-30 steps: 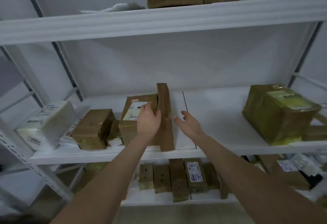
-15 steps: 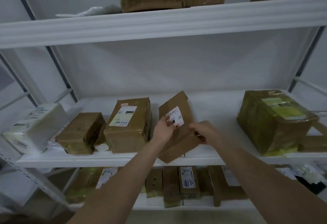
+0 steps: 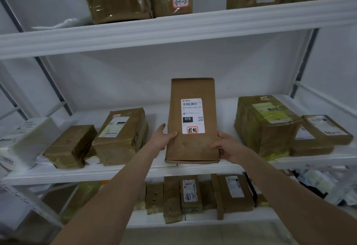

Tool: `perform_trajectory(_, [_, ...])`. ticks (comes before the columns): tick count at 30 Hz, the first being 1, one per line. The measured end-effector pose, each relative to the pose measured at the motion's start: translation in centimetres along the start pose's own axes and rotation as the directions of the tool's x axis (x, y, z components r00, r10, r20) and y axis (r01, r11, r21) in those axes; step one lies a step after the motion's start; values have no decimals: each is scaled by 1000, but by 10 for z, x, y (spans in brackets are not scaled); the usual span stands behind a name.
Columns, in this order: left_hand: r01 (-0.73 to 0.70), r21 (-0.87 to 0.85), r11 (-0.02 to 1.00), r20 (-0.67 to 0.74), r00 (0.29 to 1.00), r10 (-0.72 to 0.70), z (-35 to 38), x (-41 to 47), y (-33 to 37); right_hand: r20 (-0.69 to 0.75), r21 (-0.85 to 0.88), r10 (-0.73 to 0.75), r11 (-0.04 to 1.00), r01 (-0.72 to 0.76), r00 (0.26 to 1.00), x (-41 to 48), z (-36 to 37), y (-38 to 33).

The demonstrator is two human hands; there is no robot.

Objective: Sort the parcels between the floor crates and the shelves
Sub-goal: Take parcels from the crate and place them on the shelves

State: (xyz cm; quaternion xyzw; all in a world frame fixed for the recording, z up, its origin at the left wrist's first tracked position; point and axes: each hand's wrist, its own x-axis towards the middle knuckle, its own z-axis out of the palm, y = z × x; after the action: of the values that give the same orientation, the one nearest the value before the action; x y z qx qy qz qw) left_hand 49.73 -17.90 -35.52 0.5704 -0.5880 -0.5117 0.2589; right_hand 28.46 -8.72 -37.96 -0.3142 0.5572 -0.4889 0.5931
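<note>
White shelving (image 3: pixel 173 169) faces us; our left hand (image 3: pixel 161 138) and right hand (image 3: pixel 229 148) grip the brown parcel (image 3: pixel 193 144) upright, long axis toward 12 o'clock.

A flat brown parcel (image 3: pixel 192 123) with a white label stood upright above the middle shelf (image 3: pixel 135 171), facing the camera.

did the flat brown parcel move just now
Yes. The flat parcel came away rightward from the taped box it stood against and turned label-forward, held by left hand and right hand.
</note>
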Motion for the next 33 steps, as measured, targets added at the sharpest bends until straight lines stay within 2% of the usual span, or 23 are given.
perform_trajectory(3, [-33, -92, 995, 17, 999, 35, 5, -10, 1, 5, -77, 3, 997, -3, 1000, -4, -3, 1])
perform_trajectory(7, [-45, -116, 992, -2, 999, 45, 14, -18, -4, -116, -323, -105, 944, 62, 988, -10, 0, 0])
perform_trajectory(11, [-55, -82, 995, 19, 998, 56, 22, -23, -9, -229, -355, -227, 925, 136, 947, -6, 1, -5])
perform_trajectory(15, [-56, -93, 994, 25, 998, 59, 30, -26, -22, -309, -468, -292, 875, 123, 905, -6, 3, -1])
perform_trajectory(25, [-9, -158, 987, -97, 995, -7, 18, -43, -62, -237, -507, -245, 857, 96, 940, 7, 22, 32])
perform_trajectory(33, [-39, -219, 975, -238, 971, -14, -6, -85, -115, -82, -633, -182, 769, 90, 980, 4, 55, 64])
